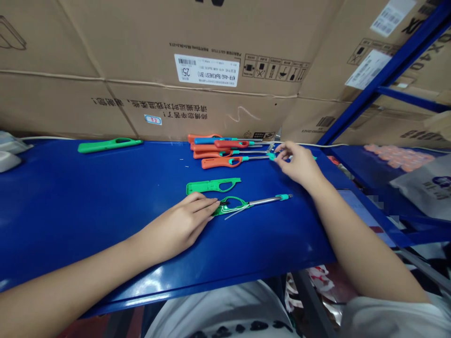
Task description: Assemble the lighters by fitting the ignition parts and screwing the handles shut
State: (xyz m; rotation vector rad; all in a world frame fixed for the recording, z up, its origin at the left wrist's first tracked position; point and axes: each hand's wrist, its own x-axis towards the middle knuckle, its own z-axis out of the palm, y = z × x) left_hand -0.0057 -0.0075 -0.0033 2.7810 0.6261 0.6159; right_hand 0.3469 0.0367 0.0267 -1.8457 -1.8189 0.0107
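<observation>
My left hand (pixel 183 220) is closed over the handle end of an opened green gas lighter (pixel 234 205), pressing it on the table. Its metal tube points right and ends in a teal tip; a thin wire or tube sticks out below. Just above lies a loose green half-shell (pixel 213 186). My right hand (pixel 298 162) reaches to the back right, thumb and fingers pinched at a small teal plastic piece (pixel 271 156). That piece is beside the tube tips of several finished-looking orange lighters (pixel 216 163), and a blue one (pixel 206 140) lies among them.
A green lighter shell (pixel 110 145) lies at the back left. Large cardboard boxes (pixel 141 56) stand behind the blue table (pixel 105 197). A blue metal frame (pixel 380 75) rises at the right, near a white bag (pixel 426 183) and a pile of pinkish pieces (pixel 398 157).
</observation>
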